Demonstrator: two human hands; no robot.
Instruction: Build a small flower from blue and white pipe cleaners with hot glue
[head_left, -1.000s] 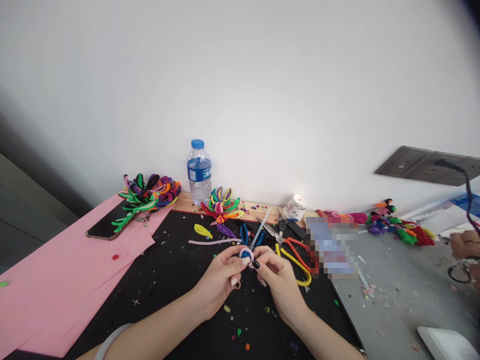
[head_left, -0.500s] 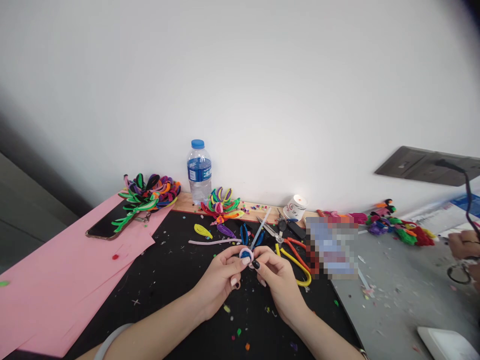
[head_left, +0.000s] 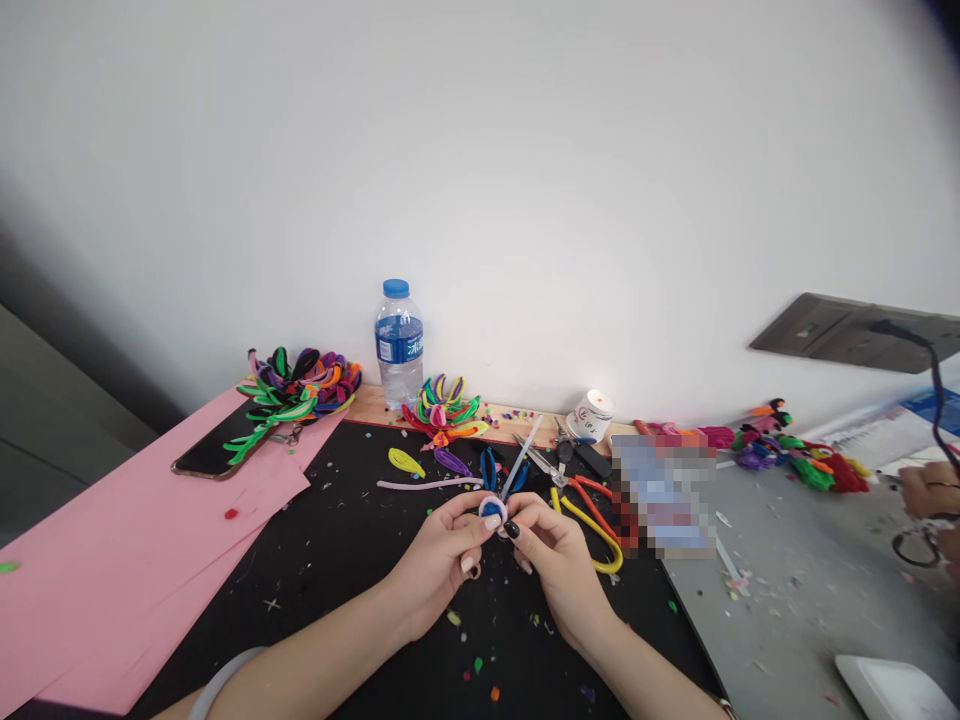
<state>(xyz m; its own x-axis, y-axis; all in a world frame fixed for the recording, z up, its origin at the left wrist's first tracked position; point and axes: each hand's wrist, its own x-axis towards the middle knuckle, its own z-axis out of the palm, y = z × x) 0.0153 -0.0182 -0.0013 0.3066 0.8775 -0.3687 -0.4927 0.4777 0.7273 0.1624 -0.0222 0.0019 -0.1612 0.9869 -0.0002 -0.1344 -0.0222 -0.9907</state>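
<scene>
Between my two hands is a small ring of pale lilac pipe cleaner [head_left: 493, 503] with a dark blue centre. My left hand [head_left: 454, 545] pinches its left side between thumb and fingers. On the right side, my right hand [head_left: 546, 540] pinches the same piece, its dark-nailed thumb against the rim. Just beyond my fingertips lie blue pipe cleaner loops [head_left: 489, 468] and a pale flat strip [head_left: 523, 455]. A straight lilac pipe cleaner [head_left: 427, 484] lies to the left, near a yellow loop [head_left: 406, 461] and a purple loop [head_left: 451, 461].
Red-handled pliers [head_left: 589, 490] and a yellow-handled tool [head_left: 600, 535] lie right of my hands. Behind stand a water bottle [head_left: 399, 350] and a paper cup [head_left: 590, 415]. A phone [head_left: 214, 445] rests on pink paper [head_left: 150, 540]. Another person's hand [head_left: 930, 490] is at far right.
</scene>
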